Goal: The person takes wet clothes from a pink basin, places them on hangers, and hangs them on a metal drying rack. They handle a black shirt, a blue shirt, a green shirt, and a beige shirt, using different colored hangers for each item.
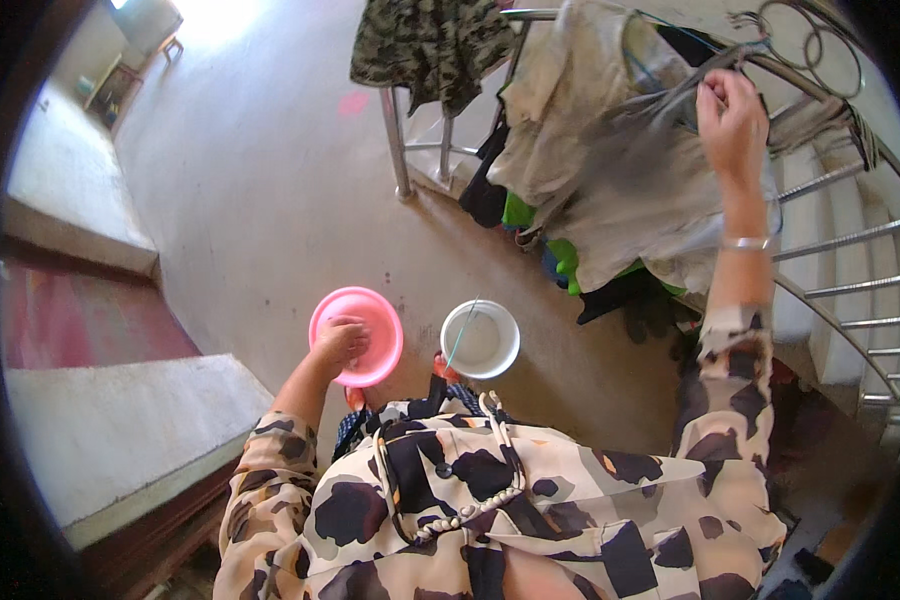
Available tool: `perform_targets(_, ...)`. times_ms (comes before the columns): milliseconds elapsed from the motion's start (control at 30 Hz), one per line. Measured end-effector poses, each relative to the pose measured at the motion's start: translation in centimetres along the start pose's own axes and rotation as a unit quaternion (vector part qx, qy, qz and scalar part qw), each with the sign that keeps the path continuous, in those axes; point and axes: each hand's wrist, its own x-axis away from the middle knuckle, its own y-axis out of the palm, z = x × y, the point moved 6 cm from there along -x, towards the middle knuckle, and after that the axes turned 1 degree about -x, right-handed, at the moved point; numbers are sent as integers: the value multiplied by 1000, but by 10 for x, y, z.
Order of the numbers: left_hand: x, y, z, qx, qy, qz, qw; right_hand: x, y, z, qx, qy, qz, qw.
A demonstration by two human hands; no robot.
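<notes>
My right hand [733, 112] is raised at the upper right, its bent fingertips pinching the edge of a grey garment [630, 150] draped over a metal stair railing [855, 180]. Folds in the cloth run towards those fingers. Low on the left, my left hand [343, 341] is over a pink plastic basin [382, 360], fingers bent; whether it grips anything is hidden. To the right of the basin stands a white plastic bucket [484, 360] with a thin green handle or cord [463, 334] across it. Both vessels are close to my feet.
Camouflage cloth [435, 49] hangs on the railing's near end post [396, 142]. Dark and green cloths [566, 262] show below the grey garment. Metal rings [814, 49] hang at the upper right, above stairs [802, 202]. A low pale wall [135, 427] runs along the left.
</notes>
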Motion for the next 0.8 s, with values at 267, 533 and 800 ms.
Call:
perform_targets(267, 62, -105, -70, 165, -75, 192, 964, 252, 122, -171, -335, 243, -483, 772)
perform_targets(533, 18, -123, -193, 259, -175, 205, 928, 409, 158, -378, -421, 169, -741, 495)
perform_targets(800, -89, -95, -283, 440, -159, 159, 870, 520, 320, -471, -370, 191, -774, 477)
